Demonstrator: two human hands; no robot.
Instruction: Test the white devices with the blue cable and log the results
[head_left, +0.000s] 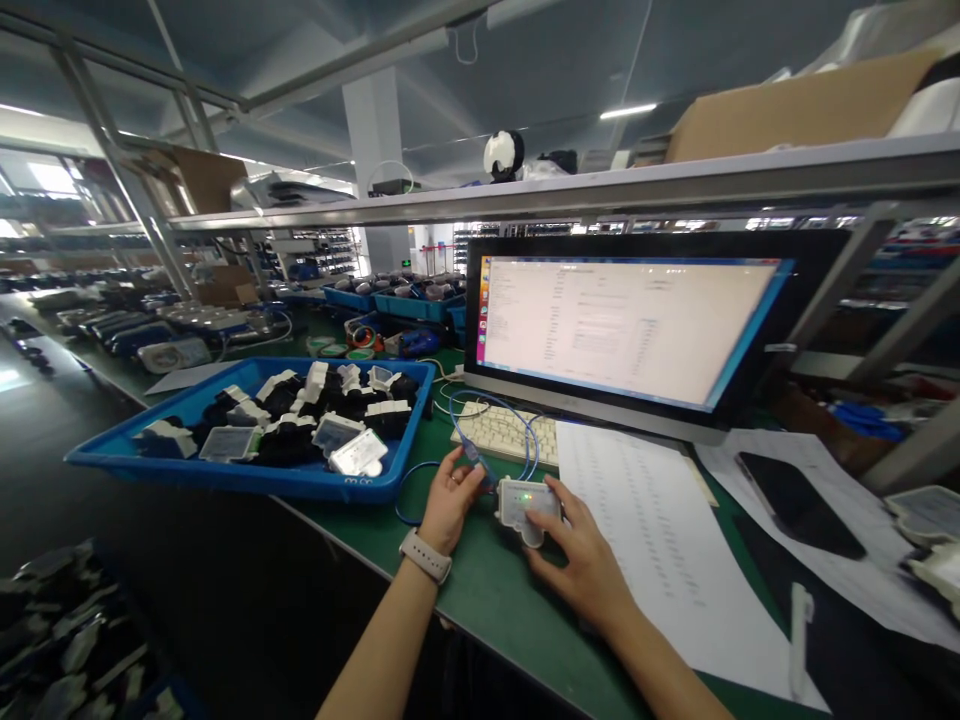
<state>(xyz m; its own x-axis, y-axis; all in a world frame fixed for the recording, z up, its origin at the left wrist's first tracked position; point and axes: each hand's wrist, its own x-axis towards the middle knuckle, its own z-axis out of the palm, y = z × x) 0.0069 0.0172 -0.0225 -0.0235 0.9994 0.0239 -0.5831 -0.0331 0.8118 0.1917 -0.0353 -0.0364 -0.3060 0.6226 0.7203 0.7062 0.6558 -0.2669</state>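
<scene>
My left hand [451,497] is closed, its thumb and fingers pinching a blue cable [472,452] near the plug end. The plug's tip sits at the left side of a white plastic device [517,508]; I cannot tell how deep it goes in. Around that device the fingers of my right hand [581,560] are wrapped. Small green and orange-red lights glow under its clear cover. To the left stands a blue tray [247,482] with several similar white devices with black parts. Loops of the cable lie over a keyboard [502,432] behind my hands.
A monitor [622,330] with a lit screen stands behind the keyboard. Printed sheets [637,540], a phone [799,505] and a white pen [799,640] lie on the right. A shelf [600,190] spans above. More parts fill a bin [82,640] at lower left.
</scene>
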